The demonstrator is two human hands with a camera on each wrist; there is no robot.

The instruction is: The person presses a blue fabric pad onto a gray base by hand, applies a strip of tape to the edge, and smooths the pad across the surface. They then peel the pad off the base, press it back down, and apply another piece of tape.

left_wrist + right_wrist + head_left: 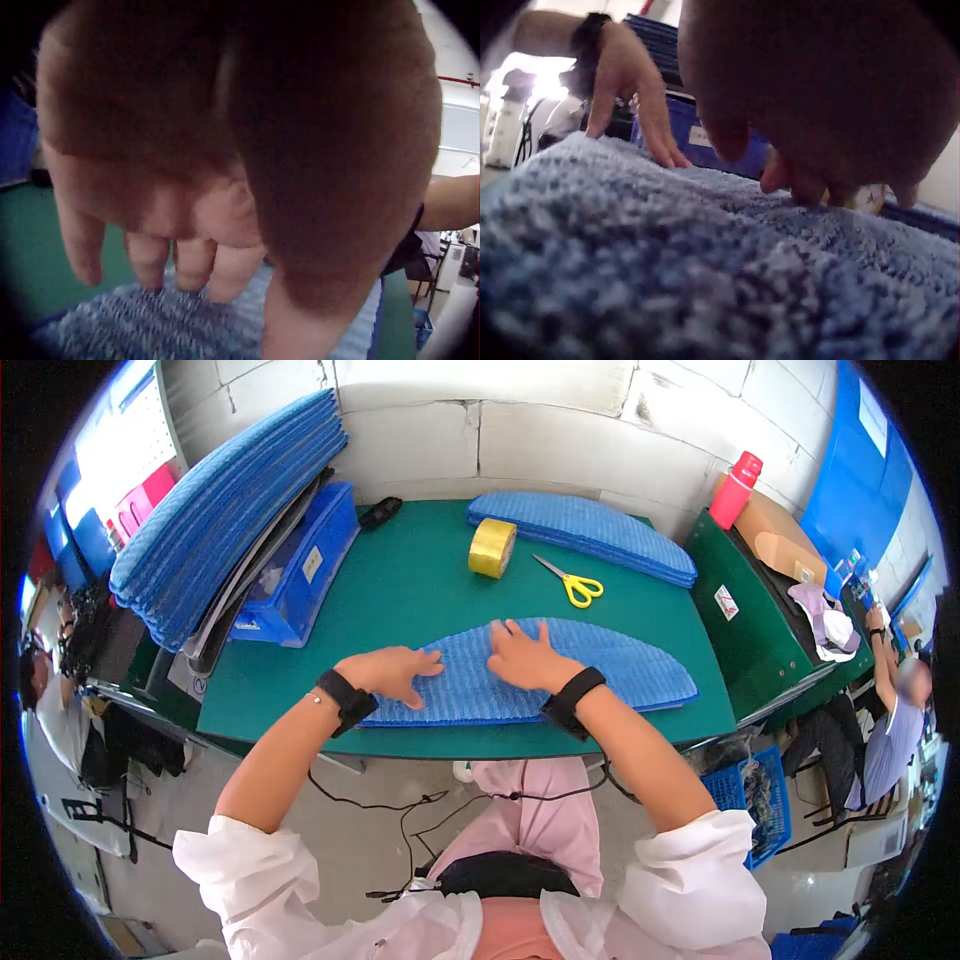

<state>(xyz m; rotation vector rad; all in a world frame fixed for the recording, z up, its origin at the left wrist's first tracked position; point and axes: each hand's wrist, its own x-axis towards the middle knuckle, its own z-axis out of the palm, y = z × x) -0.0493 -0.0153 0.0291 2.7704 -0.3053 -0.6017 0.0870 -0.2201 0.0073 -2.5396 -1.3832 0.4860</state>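
Near the front edge of the table, the blue pad lay beneath my left hand and right hand, fingers spread, gripping nothing; even, light pressure seemed best to smooth it.

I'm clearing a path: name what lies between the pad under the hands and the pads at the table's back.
The head view shows yellow-handled scissors and a gold tape roll.

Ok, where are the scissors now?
In the head view, the scissors lie on the table, right of the tape, between the rear pads and front pad.
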